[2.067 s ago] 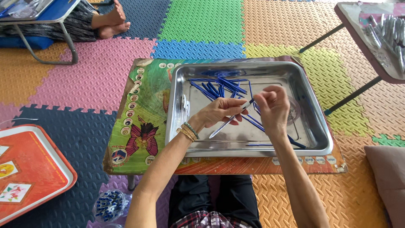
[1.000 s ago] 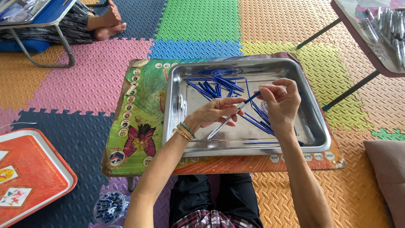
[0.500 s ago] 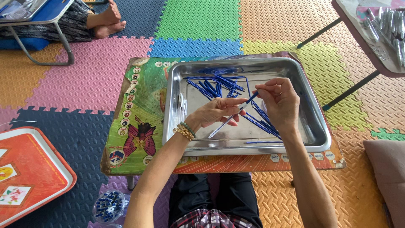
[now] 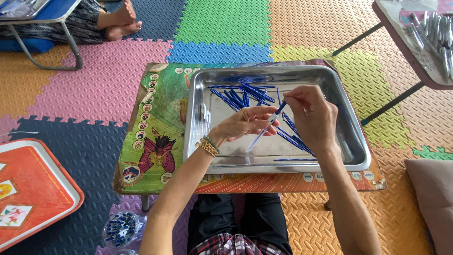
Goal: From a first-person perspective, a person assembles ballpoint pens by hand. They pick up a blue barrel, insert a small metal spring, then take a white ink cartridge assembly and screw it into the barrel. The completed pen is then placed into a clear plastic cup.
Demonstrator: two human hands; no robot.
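A steel tray [image 4: 351,141] sits on a small green picture-covered table [image 4: 158,118]. Several blue pen parts [image 4: 243,93] lie in the tray's far half, and more blue parts [image 4: 293,137] lie under my right hand. My left hand [image 4: 243,123] holds a clear pen barrel [image 4: 258,137] slanting down to the left. My right hand [image 4: 311,115] pinches a blue part [image 4: 280,108] at the barrel's upper end. Both hands hover over the tray's middle. Gold bangles [image 4: 206,146] ring my left wrist.
A clear jar of blue pieces [image 4: 120,230] stands on the foam mat floor by my left knee. An orange tray [image 4: 33,189] lies at the left. Another low table [image 4: 420,33] with silvery items is at top right. A person's feet [image 4: 120,21] rest at top left. Cushion [image 4: 434,198] at right.
My right hand has moved slightly left and brought the blue part to the top of the clear barrel in my left hand. The left hand has stayed over the tray's middle.
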